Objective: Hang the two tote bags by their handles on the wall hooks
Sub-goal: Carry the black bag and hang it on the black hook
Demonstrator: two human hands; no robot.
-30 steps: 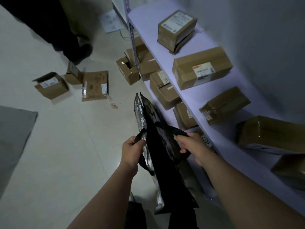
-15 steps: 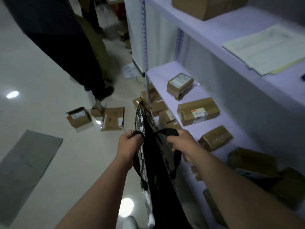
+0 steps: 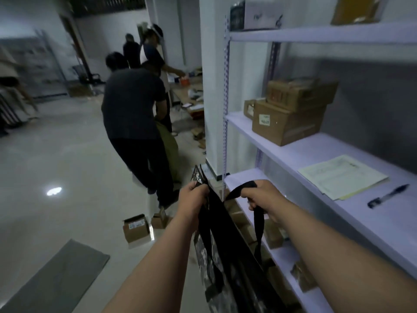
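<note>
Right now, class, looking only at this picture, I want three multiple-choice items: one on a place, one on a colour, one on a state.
1. Where does the pen lie?
A. on the floor
B. on a shelf beside the papers
C. inside a box

2. What colour are the handles of the tote bag?
A. black
B. red
C. white

3. How is the bag held?
A. one hand only
B. hung on a hook
C. left hand and right hand each grip a strap

Answers: 1 B, it rests right of the sheets; 2 A, both straps look black; 3 C, each hand is closed on a handle.
</note>
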